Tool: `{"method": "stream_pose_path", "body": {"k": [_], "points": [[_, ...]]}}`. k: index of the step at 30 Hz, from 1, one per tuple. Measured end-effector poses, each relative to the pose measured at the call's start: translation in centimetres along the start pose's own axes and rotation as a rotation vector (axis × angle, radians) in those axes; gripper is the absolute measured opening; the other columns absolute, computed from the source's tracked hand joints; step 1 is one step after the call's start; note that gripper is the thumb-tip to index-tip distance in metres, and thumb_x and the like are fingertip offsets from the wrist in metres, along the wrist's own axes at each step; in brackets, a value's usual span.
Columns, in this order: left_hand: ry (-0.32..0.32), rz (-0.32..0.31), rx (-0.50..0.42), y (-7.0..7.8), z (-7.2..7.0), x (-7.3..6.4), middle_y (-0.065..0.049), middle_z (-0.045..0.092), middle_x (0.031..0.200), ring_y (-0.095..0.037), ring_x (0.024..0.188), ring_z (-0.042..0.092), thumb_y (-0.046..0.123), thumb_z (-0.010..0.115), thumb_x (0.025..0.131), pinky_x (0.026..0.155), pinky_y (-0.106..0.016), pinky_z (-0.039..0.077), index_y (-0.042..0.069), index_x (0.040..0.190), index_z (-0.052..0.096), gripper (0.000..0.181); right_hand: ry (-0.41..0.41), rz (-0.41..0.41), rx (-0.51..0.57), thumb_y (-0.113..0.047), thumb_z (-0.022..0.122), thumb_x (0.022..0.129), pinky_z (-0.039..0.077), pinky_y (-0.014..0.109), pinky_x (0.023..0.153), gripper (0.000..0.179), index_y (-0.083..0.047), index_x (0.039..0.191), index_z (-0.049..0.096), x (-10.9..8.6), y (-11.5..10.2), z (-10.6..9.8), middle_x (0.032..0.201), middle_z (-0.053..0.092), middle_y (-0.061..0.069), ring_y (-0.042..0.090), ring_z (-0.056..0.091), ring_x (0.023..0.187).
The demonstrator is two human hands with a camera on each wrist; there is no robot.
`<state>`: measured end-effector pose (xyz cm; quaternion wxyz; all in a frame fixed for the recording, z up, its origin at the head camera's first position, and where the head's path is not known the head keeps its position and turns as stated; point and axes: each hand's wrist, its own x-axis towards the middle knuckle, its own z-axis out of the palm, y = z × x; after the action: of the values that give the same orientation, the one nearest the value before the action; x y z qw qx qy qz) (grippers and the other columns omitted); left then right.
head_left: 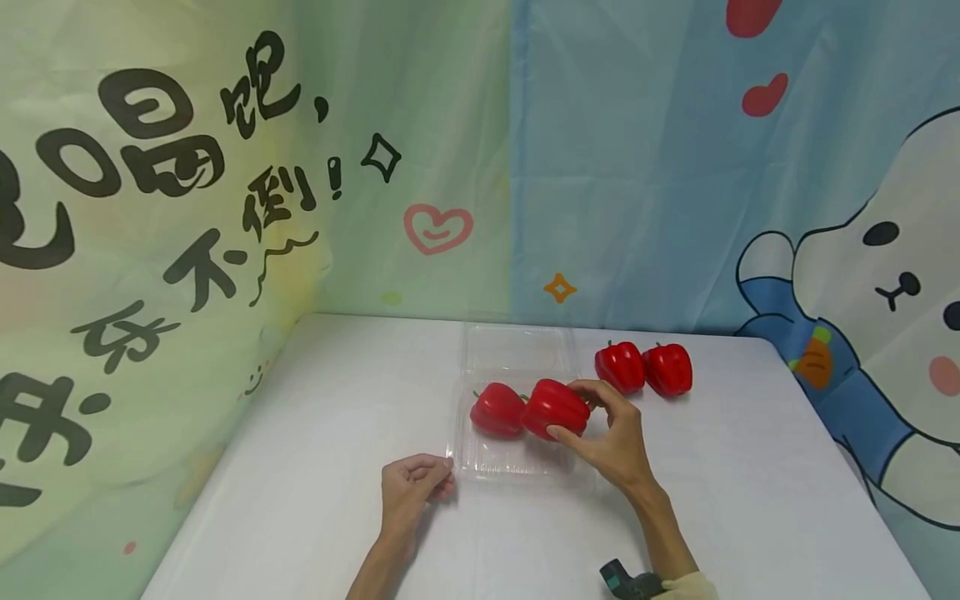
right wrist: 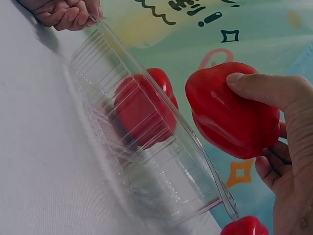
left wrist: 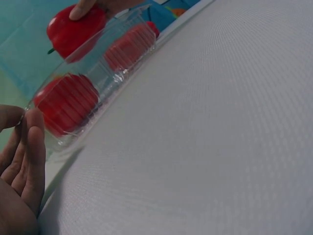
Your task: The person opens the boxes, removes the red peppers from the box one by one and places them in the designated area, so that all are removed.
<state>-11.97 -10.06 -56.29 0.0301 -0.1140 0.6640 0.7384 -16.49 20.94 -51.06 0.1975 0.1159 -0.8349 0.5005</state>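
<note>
A clear plastic clamshell box [head_left: 480,467] lies on the white table with its lid [head_left: 517,346] folded back. One red bell pepper [head_left: 497,410] sits inside its left half, seen through the ribbed wall in the right wrist view. My right hand [head_left: 611,433] grips a second red bell pepper [right wrist: 230,110] between thumb and fingers, above the box's rim and to the right of the first. At the box's front left corner, my left hand [head_left: 417,487] pinches the rim between thumb and forefinger, as the left wrist view also shows.
Two more red bell peppers stand side by side behind my right hand, the left one [head_left: 620,367] close against the right one [head_left: 668,370]. A printed cloth [head_left: 450,108] hangs behind the table [head_left: 322,400]. A dark wrist strap [head_left: 630,581] shows at my right sleeve.
</note>
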Motion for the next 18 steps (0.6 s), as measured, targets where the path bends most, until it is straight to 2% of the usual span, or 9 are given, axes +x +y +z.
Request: {"method": "stream_pose_path", "body": {"k": [7,13,18], "points": [[-0.010,0.008,-0.001,-0.01,-0.12,0.05,-0.020,0.082,0.087,-0.015,0.069,0.077,0.007,0.081,0.092,0.066,-0.024,0.067,-0.011,0.104,0.076,0.022,0.008,0.019,-0.010,-0.007,0.100,0.070,0.060,0.021,0.095,0.075,-0.011,0.138,0.069,0.11,0.19,-0.25,0.133,0.076,0.008,-0.001,0.064,0.113],[-0.006,0.011,0.009,-0.04,-0.10,0.07,-0.020,0.082,0.087,-0.015,0.069,0.077,0.007,0.081,0.092,0.066,-0.024,0.067,-0.010,0.103,0.077,0.021,0.026,0.019,-0.014,-0.007,0.100,0.071,0.057,0.014,0.097,0.076,-0.011,0.139,0.068,0.05,0.58,-0.40,0.133,0.076,0.008,-0.003,0.064,0.112],[-0.002,0.011,0.011,-0.02,-0.07,0.10,-0.020,0.082,0.086,-0.015,0.069,0.077,0.007,0.081,0.092,0.066,-0.024,0.067,-0.010,0.102,0.077,0.021,0.047,0.014,-0.013,-0.007,0.101,0.070,0.057,0.014,0.099,0.076,-0.011,0.139,0.069,0.07,0.75,-0.51,0.133,0.076,0.008,-0.001,0.065,0.111]]}}
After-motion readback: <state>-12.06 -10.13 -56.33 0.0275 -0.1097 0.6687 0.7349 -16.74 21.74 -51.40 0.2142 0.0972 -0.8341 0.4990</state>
